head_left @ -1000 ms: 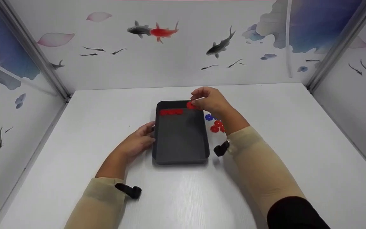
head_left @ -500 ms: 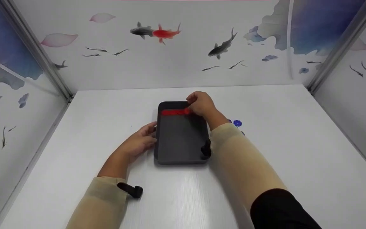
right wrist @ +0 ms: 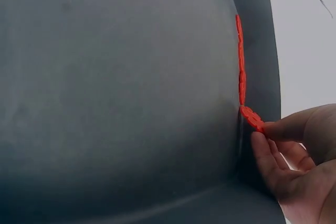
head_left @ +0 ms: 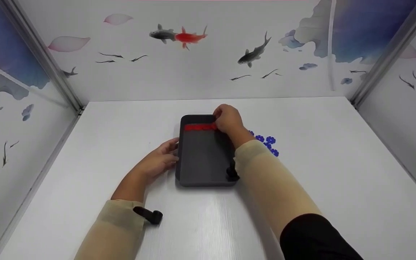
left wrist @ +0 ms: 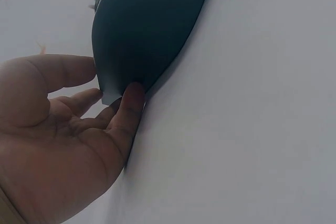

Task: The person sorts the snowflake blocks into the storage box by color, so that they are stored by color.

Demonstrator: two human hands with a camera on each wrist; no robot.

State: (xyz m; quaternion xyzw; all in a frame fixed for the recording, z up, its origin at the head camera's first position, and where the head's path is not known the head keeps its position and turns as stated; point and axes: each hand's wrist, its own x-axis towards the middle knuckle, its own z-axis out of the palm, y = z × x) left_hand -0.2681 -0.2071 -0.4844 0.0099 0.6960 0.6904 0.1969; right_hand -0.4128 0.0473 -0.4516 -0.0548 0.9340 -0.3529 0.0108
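Blue pieces (head_left: 270, 140): partly covered by the right sleeve (head_left: 273, 177) in the head view; their number cannot be told.
Tray (head_left: 200, 159): overlapped on its right by the right hand (head_left: 229, 119) and right sleeve; cropped in both wrist views.
Red row (head_left: 198, 127): shown too small to be counted in the head view.
Held red piece (right wrist: 252, 118): partly hidden by the right hand.
Left hand (left wrist: 68, 135): cropped by its wrist view's left edge.

Facing you across the white bench (head_left: 323, 173) stands a pale back wall (head_left: 200, 81), printed with a red fish (head_left: 190, 38), grey fish (head_left: 254, 54), and pink petals (head_left: 70, 43). Metal posts (head_left: 392, 52) mark both corners; patterned side walls (head_left: 406, 108) flank you. Light leaves a soft sheen on your side of the bench.
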